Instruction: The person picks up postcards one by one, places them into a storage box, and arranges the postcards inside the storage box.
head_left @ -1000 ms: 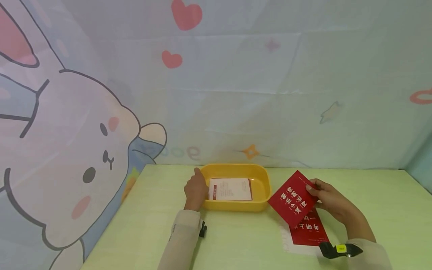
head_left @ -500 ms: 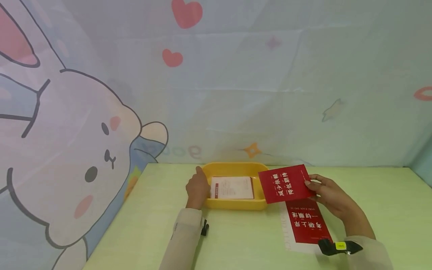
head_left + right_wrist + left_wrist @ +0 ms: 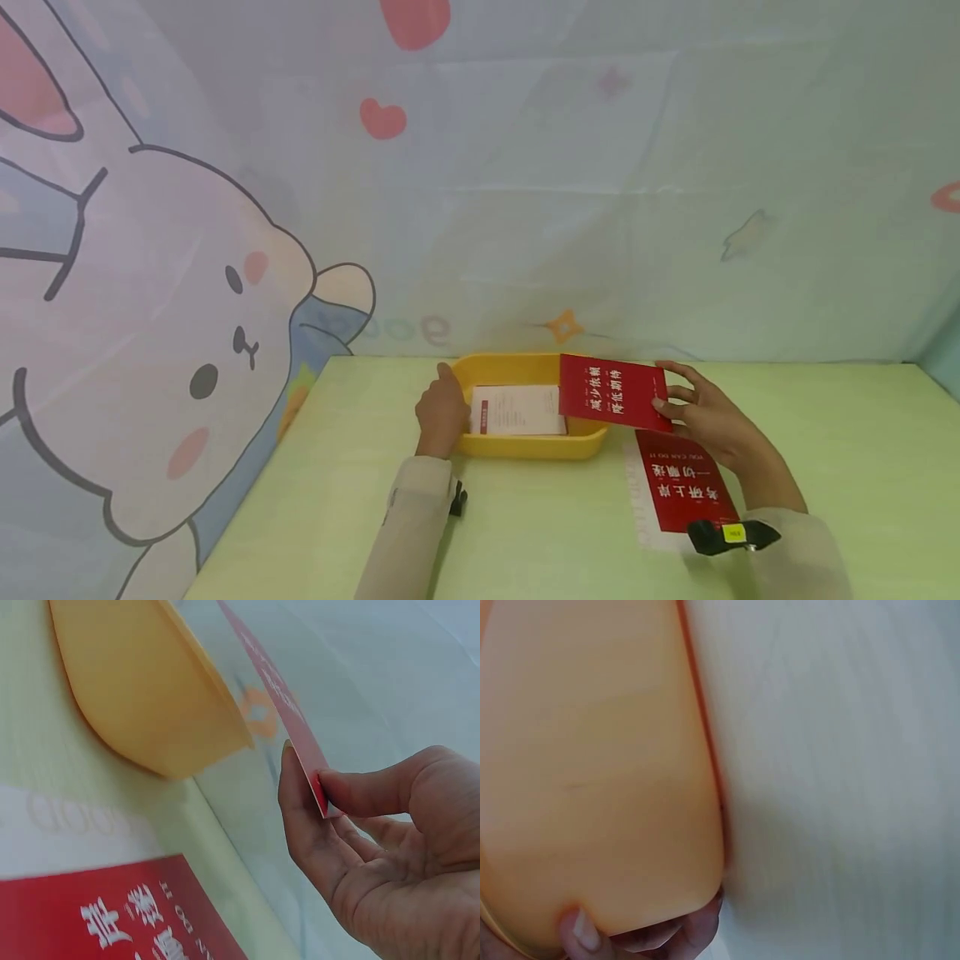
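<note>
My right hand (image 3: 708,417) pinches a red card (image 3: 615,392) with white Chinese characters by its right edge, thumb on the printed face. The card is raised, its left part over the right end of a yellow plastic tray (image 3: 525,448). In the right wrist view the same card (image 3: 289,712) appears nearly edge-on between thumb and fingers. At the tray's left end, my left hand (image 3: 441,414) grips the wall; the left wrist view shows its thumb (image 3: 585,934) against the yellow side. Inside the tray lies a white printed card (image 3: 517,410) with a red edge showing beneath.
On the pale green table (image 3: 540,525), right of the tray, another red card (image 3: 690,483) lies on a white sheet (image 3: 643,500) with faint lettering. Behind the table's back edge hangs a cloth backdrop (image 3: 540,208) with a cartoon rabbit.
The right hand has carried the red card left and up to the tray, turning it from a diamond slant to nearly level. The left hand stays at the tray's left end.
</note>
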Demonstrator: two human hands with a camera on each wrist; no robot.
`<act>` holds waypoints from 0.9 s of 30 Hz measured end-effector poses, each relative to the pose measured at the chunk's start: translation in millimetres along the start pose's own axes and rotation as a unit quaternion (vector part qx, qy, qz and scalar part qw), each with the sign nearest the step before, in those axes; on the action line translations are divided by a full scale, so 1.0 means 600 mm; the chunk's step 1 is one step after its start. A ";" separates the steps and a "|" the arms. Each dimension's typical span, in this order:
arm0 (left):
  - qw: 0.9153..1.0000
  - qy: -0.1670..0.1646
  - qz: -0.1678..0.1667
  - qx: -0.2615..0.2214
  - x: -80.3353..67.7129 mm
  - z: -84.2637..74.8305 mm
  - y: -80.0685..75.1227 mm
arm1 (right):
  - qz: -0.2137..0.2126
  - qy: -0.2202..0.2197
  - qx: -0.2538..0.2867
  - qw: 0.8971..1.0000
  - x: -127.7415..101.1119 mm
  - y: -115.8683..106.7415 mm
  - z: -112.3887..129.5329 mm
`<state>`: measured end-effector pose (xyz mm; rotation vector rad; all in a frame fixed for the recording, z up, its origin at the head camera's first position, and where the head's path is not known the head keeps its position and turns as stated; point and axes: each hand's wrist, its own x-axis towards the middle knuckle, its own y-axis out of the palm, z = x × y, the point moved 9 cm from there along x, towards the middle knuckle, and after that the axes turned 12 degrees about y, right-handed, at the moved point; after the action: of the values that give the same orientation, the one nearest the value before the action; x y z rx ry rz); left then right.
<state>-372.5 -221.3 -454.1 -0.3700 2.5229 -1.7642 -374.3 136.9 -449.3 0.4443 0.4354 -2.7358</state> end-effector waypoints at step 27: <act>0.999 0.005 -0.022 0.036 -0.011 -0.010 0.003 | -0.045 -0.017 -0.041 0.998 0.020 0.091 0.048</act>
<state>-367.4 -213.5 -454.3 -0.4185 2.4674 -1.8719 -372.0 74.8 -440.6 0.3634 0.5695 -2.7945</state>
